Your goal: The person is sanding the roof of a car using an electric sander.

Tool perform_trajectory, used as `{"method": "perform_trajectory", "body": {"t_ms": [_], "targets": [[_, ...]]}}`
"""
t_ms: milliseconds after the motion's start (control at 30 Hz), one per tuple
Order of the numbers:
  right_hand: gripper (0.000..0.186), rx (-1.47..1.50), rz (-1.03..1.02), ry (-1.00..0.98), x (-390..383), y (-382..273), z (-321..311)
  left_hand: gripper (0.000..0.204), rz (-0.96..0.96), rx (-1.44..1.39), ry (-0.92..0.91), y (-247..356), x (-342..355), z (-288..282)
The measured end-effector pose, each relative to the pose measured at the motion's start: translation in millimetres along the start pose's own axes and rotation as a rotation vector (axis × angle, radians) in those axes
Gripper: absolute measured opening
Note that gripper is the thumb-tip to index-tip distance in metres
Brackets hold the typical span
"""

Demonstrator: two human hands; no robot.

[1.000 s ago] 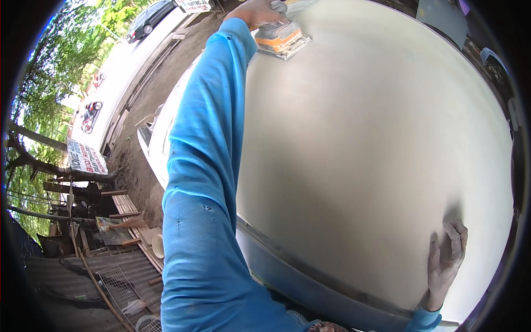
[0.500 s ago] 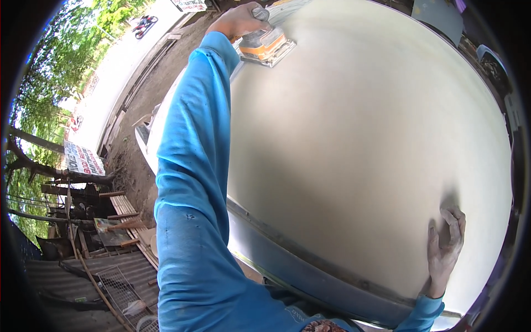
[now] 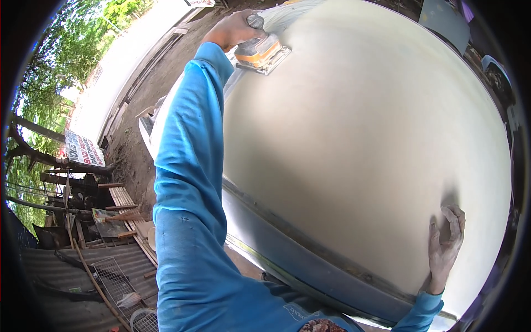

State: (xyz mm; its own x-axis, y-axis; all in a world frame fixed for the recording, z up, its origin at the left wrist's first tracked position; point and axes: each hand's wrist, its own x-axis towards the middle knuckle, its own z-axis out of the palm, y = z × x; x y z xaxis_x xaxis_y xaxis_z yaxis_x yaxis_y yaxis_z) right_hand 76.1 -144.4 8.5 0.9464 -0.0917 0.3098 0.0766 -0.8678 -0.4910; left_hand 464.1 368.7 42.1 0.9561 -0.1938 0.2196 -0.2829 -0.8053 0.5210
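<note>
My left hand [image 3: 235, 30] is wrapped round the top of an orange and grey power sander [image 3: 259, 54], whose pad sits near the far left of a large cream vehicle panel [image 3: 354, 122], dusty grey along that side. My blue-sleeved left arm stretches up across the panel's left side. At the lower right, my right hand [image 3: 447, 238], coated in pale dust, rests on the panel with fingers bent and apart, holding nothing. A darker grey edge strip [image 3: 310, 249] runs along the panel's near side.
Left of the vehicle lie a dirt strip [image 3: 133, 138], a pale road [image 3: 110, 72], trees [image 3: 44, 66] and a lettered sign [image 3: 83, 148]. Lower left are bamboo slats [image 3: 130, 216], corrugated sheeting [image 3: 61, 276] and a wire rack [image 3: 113, 282]. A grey sheet [image 3: 442, 22] stands at upper right.
My left hand and the sander have moved left and toward me along the panel. My right hand has risen slightly. The car and motorbikes seen on the road earlier are out of sight.
</note>
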Motion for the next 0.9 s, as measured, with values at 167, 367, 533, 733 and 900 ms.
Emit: {"method": "perform_trajectory", "body": {"t_ms": [167, 367, 533, 733, 900], "targets": [[0.033, -0.002, 0.004, 0.004, 8.2, 6.2, -2.8, 0.050, 0.033, -0.005, -0.004, 3.1, -5.7, -3.8], [0.032, -0.033, 0.004, -0.005, 28.8, 13.5, -15.2, 0.053, 0.013, 0.051, -0.020, 3.1, 2.6, -7.3], [0.032, -0.016, 0.008, -0.012, 41.3, 21.5, -20.6, 0.054, -0.008, 0.056, -0.024, 9.0, -4.0, -11.0], [0.030, -0.002, 0.000, -0.006, 57.9, 34.2, -27.6, 0.054, -0.041, 0.055, -0.015, 19.9, -11.8, -12.9], [0.028, 0.002, -0.017, -0.003, 76.0, 43.1, -39.0, 0.053, -0.079, -0.021, -0.008, 30.9, -18.5, -16.3]]}}
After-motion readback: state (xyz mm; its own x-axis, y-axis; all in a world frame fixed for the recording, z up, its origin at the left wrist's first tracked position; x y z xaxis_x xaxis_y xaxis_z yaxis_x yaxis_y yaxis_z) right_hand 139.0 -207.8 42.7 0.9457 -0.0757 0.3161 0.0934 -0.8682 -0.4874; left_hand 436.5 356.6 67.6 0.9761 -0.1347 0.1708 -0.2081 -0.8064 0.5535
